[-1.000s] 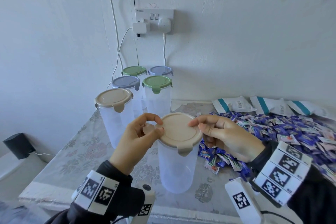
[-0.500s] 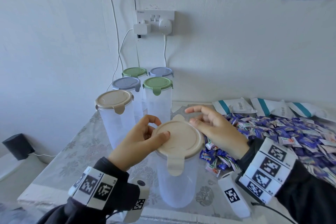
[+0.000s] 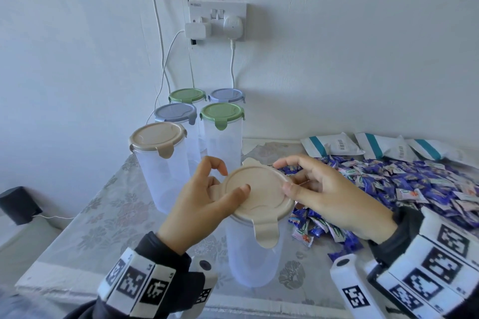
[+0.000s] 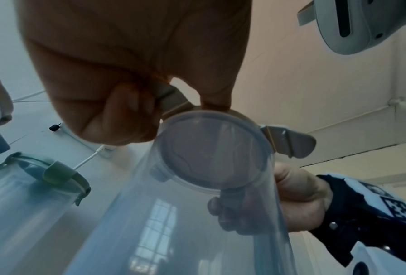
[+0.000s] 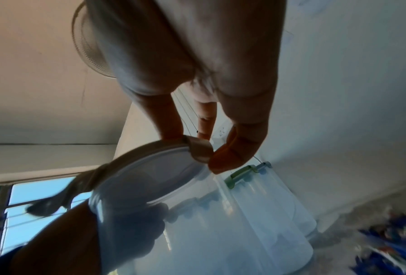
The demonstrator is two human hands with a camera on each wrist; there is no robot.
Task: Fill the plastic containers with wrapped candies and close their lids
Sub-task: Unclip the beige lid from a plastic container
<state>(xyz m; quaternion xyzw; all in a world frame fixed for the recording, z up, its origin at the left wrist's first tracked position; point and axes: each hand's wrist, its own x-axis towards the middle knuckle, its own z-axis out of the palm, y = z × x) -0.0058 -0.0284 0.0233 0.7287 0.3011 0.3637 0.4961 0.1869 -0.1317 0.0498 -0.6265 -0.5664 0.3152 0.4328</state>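
From the head view, the left hand [image 3: 204, 204] and right hand [image 3: 329, 197] each pinch a side tab of the beige lid [image 3: 259, 197], tilted over the clear container [image 3: 254, 254] on the table [image 3: 103, 215] (candies [image 3: 414, 184] heaped to the right). The left wrist view shows fingers [image 4: 126, 111] grasping one tab. In the right wrist view the thumb [image 5: 235, 148] presses the other tab.

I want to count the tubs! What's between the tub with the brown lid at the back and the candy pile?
In the head view, the open tub, its beige lid held by both hands.
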